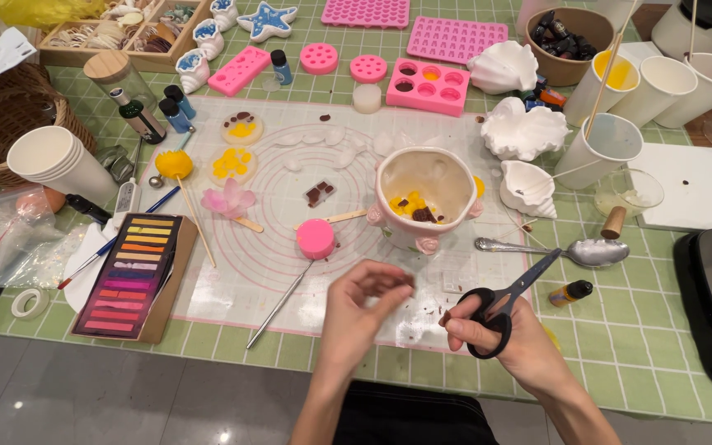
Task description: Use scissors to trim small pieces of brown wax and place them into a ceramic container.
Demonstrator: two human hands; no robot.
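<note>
Small brown piece pinched in left hand fingers, at 6 o'clock of the frame, above near edge of clear mat. Right hand at 3 o'clock of it, fingers through loops of black scissors, blades nearly closed, tips toward 1 o'clock. Pale bowl with yellow and brown bits at 12 o'clock of left hand. Pink round disc on metal stick at 11 o'clock. Metal spoon at 1 o'clock of right hand, small yellow dropper bottle at 2 o'clock. Pastel chalk box at 9 o'clock on green tiled worktop. Pink moulds far side.
</note>
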